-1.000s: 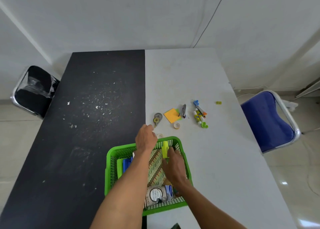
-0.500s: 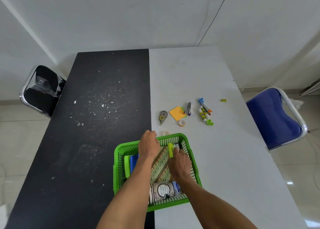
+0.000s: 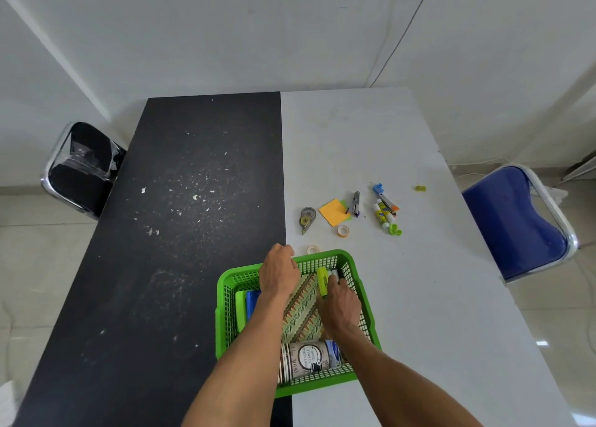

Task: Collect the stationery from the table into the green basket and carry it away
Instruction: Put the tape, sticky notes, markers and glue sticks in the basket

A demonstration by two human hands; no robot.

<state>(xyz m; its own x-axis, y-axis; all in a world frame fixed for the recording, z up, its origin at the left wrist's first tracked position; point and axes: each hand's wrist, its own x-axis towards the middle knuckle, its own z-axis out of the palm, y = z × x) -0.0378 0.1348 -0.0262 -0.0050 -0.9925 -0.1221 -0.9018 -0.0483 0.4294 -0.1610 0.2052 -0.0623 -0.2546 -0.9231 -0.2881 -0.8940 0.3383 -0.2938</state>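
Observation:
The green basket [image 3: 225, 323] sits at the near edge, across the seam of the black and white table halves. My left hand [image 3: 279, 273] grips its far rim. My right hand [image 3: 340, 307] is inside the basket and holds a yellow-green highlighter [image 3: 322, 281] over a patterned notebook [image 3: 304, 317]. Paper cups [image 3: 306, 360] and a blue item [image 3: 252, 300] also lie inside. On the white half remain a correction tape [image 3: 307, 218], orange sticky notes [image 3: 333, 212], a stapler [image 3: 354, 202], a tape roll [image 3: 343, 230], glue sticks [image 3: 382, 215] and a small roll [image 3: 312, 249].
A small green piece [image 3: 420, 188] lies apart at the right on the white table half [image 3: 354, 136]. A blue chair [image 3: 516, 223] stands to the right, a black chair [image 3: 84, 165] to the left. The black table half [image 3: 193, 200] is speckled with white flecks.
My right hand has lowered the highlighter deeper into the basket. My left hand keeps its grip on the far rim. The view has shifted a little.

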